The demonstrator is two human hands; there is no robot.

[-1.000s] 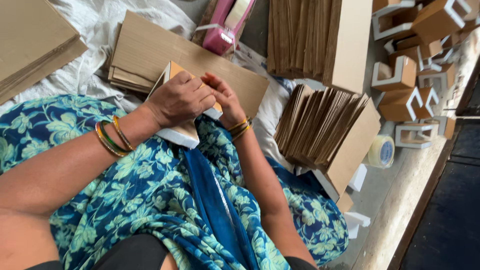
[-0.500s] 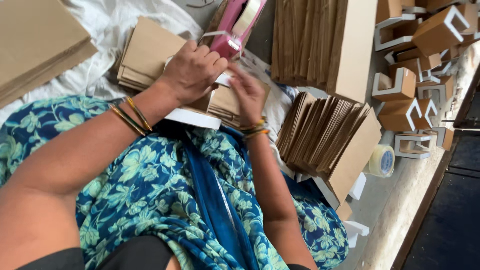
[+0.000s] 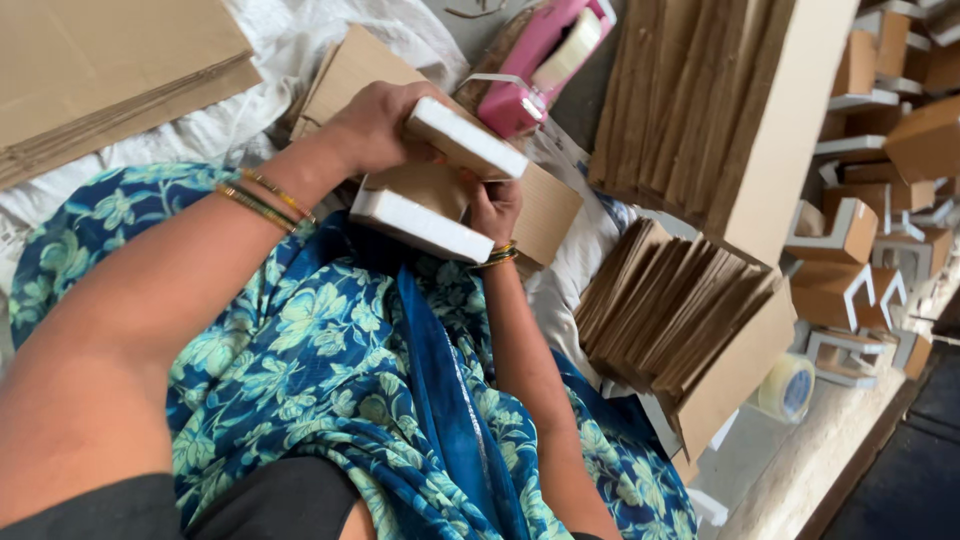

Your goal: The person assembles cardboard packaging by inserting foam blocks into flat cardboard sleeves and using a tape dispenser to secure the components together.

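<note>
Both my hands hold one folded piece made of brown cardboard with white foam strips (image 3: pixel 430 195) above my lap. My left hand (image 3: pixel 375 125) grips its upper end, fingers wrapped over the top white foam strip (image 3: pixel 467 138). My right hand (image 3: pixel 495 205) holds it from underneath at the right side, partly hidden behind the piece. The lower white foam strip (image 3: pixel 420 225) faces my lap. Bangles sit on both wrists.
Flat brown cardboard sheets (image 3: pixel 100 70) lie at upper left. A pink tape dispenser (image 3: pixel 545 55) lies beyond my hands. Upright cardboard stacks (image 3: pixel 700 100) and a leaning bundle (image 3: pixel 680 310) stand right. Finished cardboard-and-foam pieces (image 3: pixel 860 240) and a tape roll (image 3: pixel 787 387) lie far right.
The piece has been lifted from the flat stack and turned up, so its foam edges now show. My right hand has slid beneath it.
</note>
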